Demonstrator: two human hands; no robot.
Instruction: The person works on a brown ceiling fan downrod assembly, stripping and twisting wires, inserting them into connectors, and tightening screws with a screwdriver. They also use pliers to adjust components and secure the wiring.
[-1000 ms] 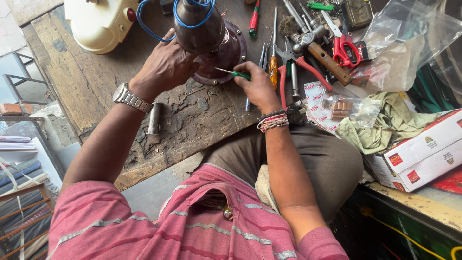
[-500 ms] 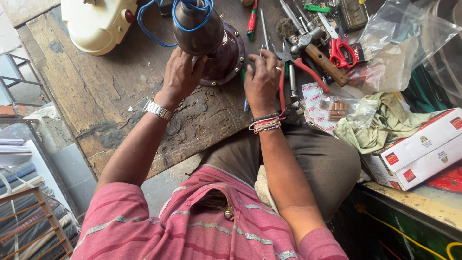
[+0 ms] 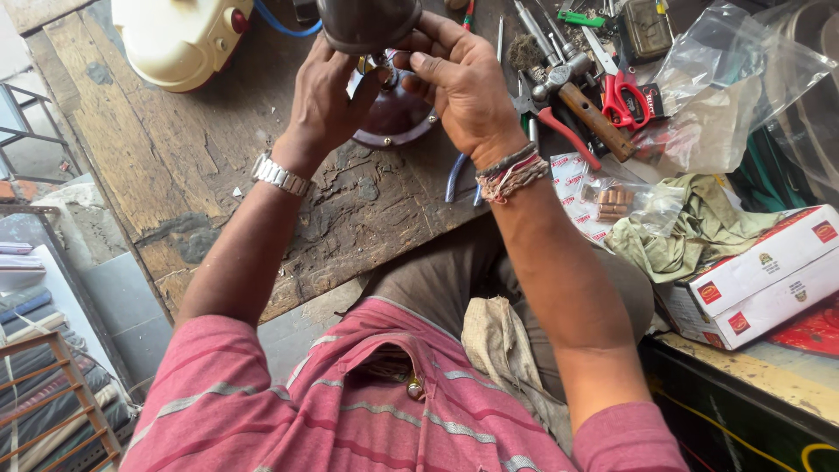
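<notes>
— Lifting now: both hands raised off the surface [image 3: 218,192], where half a second ago rested low against the motor body on the wood. Left hand [image 3: 328,105] curled shut around the side of the dark metal motor housing [image 3: 367,22]; right hand [image 3: 459,83] closed on the other side, fingertips [image 3: 419,61] pinching at small fittings under its rim.

— Meaning for the work?

— Seems lifted and tilted for a look at the underside; round maroon base [image 3: 398,118] left lying just below the hands.

— Packages?

— Right of the right hand: clear plastic bag [image 3: 725,96], crumpled. Nearer the right wrist, small clear packet with coppery pieces [image 3: 616,203] on a white sheet with red marks. Further right, white carton with red and yellow emblems [image 3: 769,271] beside an olive rag [image 3: 690,232]. Left of the left hand, cream plastic casing [image 3: 175,39] with a red button.
</notes>
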